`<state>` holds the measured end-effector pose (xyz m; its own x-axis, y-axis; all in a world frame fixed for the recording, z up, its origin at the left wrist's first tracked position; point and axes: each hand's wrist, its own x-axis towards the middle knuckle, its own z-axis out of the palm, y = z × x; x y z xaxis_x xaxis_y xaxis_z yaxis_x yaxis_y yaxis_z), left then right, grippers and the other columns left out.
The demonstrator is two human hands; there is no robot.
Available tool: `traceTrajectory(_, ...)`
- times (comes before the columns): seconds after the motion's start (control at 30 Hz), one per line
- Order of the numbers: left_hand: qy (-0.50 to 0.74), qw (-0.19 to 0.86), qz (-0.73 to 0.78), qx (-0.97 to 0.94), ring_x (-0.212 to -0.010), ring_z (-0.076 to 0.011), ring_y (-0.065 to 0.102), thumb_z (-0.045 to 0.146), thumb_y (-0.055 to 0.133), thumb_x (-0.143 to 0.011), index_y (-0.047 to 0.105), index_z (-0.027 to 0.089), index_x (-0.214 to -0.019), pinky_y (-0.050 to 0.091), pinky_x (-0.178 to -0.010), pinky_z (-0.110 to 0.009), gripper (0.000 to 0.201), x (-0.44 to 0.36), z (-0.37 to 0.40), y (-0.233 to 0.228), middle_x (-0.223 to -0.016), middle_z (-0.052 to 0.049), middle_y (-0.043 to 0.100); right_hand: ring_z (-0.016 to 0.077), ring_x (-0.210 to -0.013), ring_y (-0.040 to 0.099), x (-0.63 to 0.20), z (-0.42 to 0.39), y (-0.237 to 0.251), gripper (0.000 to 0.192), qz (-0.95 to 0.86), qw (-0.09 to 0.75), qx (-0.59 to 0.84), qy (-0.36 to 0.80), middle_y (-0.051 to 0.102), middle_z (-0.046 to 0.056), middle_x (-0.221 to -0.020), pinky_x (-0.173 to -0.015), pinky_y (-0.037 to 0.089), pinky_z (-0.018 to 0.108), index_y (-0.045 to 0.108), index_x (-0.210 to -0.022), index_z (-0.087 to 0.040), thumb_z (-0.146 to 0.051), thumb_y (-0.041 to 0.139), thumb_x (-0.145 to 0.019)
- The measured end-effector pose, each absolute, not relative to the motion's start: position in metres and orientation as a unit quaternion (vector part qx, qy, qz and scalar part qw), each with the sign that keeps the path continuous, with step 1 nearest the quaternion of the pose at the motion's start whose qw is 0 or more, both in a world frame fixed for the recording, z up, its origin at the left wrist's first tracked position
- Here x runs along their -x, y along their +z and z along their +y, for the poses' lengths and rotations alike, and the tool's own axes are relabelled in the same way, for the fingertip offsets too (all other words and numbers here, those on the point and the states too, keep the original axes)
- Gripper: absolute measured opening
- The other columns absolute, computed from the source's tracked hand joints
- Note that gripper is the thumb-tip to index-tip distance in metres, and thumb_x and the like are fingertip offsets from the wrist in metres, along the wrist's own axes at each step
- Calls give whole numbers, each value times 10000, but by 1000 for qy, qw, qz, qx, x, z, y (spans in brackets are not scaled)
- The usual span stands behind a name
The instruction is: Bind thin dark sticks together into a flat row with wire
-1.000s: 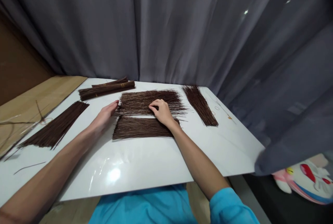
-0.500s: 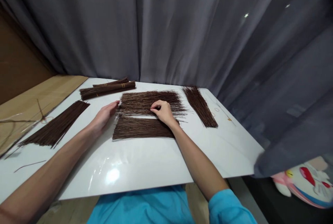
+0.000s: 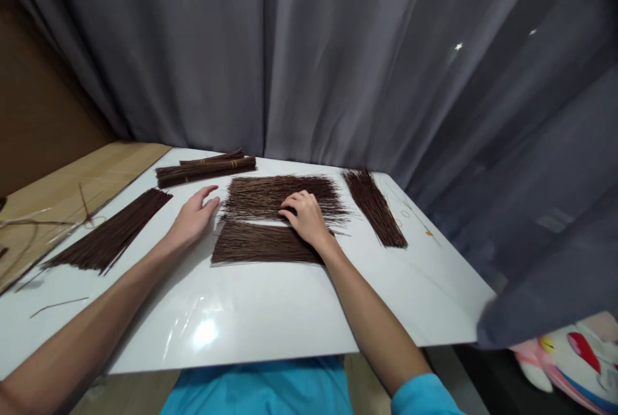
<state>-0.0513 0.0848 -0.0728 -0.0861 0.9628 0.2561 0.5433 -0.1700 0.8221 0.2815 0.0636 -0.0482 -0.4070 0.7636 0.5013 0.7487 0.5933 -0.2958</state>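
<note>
- The upper spread of brown sticks [image 3: 255,193] lies mid-counter, nearer the back edge than the front edge of the white counter [image 3: 270,312]. Its long axis runs left to right, with evener ends toward the left edge and wispy, fanned ends pointing to the right edge.
- The lower bundle [image 3: 261,244] lies just in front of it, its long axis also left to right; the right forearm partly covers its right end.
- The left hand [image 3: 193,215] holds nothing, thumb and fingers parted, just beside the spread's left ends.
- The right hand [image 3: 306,219] is bent over the spread's middle, thumb near the fingertips; whether it pinches a stick I cannot tell.
- The right bundle [image 3: 374,209] slants from near the back right corner toward the front, frayed end at the back.
- The left bundle [image 3: 109,235] runs diagonally beside the left edge, its farther end pointing to the back edge.
- Bundles with yellow ties [image 3: 207,170] lie near the back left corner, roughly along the back edge.
</note>
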Motion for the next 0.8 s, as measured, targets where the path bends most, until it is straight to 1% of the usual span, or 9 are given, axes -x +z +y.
traceTrajectory(0.07, 375, 126, 639, -659, -1340, -387, 566, 380, 621, -951, 653, 192, -1387, 367, -1177, -531, 475, 70, 85, -65, -1412, -182, 657, 271, -1110, 584, -280, 57, -42, 168, -841, 309, 443, -6, 767, 86, -1110, -1016, 401, 435, 798, -1018, -227, -331, 674, -1060)
traceTrajectory(0.13, 274, 15, 691, -669, -1238, -409, 590, 353, 607, -951, 667, 176, -1299, 365, -1121, -562, 395, 93, 84, -58, -1275, -196, 691, 267, -1088, 605, -280, 51, -37, 221, -845, 317, 431, 0, 780, 85, -1078, -1006, 406, 428, 798, -992, -221, -358, 646, -1077)
traceTrajectory(0.2, 183, -48, 729, -658, -1167, -423, 601, 359, 621, -946, 683, 154, -1189, 364, -1074, -566, 324, 118, 81, -52, -1173, -210, 704, 249, -1018, 637, -281, 46, -32, 251, -853, 317, 413, 40, 794, 69, -1016, -982, 424, 408, 796, -952, -222, -370, 641, -1080)
traceTrajectory(0.27, 140, -75, 758, -633, -1178, -449, 584, 401, 666, -933, 682, 111, -1127, 353, -1058, -561, 349, 141, 76, -48, -1180, -254, 693, 228, -957, 666, -284, 40, -29, 240, -861, 306, 393, 99, 799, 57, -997, -939, 456, 375, 802, -962, -227, -373, 650, -1075)
traceTrajectory(0.37, 110, -86, 796, -589, -1215, -458, 565, 520, 694, -939, 672, 57, -1120, 346, -1053, -536, 497, 167, 69, -44, -1243, -307, 676, 208, -909, 693, -289, 33, -28, 180, -868, 269, 383, 165, 794, 39, -1020, -861, 487, 330, 809, -1019, -244, -377, 691, -1046)
traceTrajectory(0.47, 92, -63, 811, -574, -1114, -400, 621, 612, 671, -953, 697, 85, -1040, 387, -1000, -486, 534, 180, 68, -44, -1147, -264, 726, 214, -928, 689, -290, 28, -29, 115, -884, 222, 377, 165, 767, 45, -1018, -837, 495, 317, 806, -1018, -249, -342, 738, -1006)
traceTrajectory(0.57, 89, -39, 817, -568, -1054, -377, 645, 603, 672, -954, 719, 123, -990, 411, -961, -461, 484, 186, 71, -45, -1084, -229, 746, 219, -973, 681, -286, 24, -28, 65, -898, 189, 371, 143, 747, 52, -1025, -848, 499, 308, 793, -1014, -247, -258, 731, -1000)
traceTrajectory(0.67, 93, -1, 819, -566, -1035, -369, 645, 572, 697, -934, 727, 147, -937, 429, -936, -441, 427, 187, 75, -45, -1057, -213, 749, 217, -997, 679, -283, 23, -28, 125, -905, 171, 370, 120, 742, 54, -1027, -868, 498, 301, 785, -993, -242, -178, 680, -1015)
traceTrajectory(0.8, 130, 48, 806, -576, -995, -326, 626, 530, 695, -935, 718, 139, -905, 433, -919, -416, 393, 190, 77, -44, -1016, -192, 739, 206, -968, 687, -282, 22, -28, 227, -906, 160, 377, 103, 747, 54, -1034, -856, 492, 294, 786, -1001, -236, -115, 597, -1037)
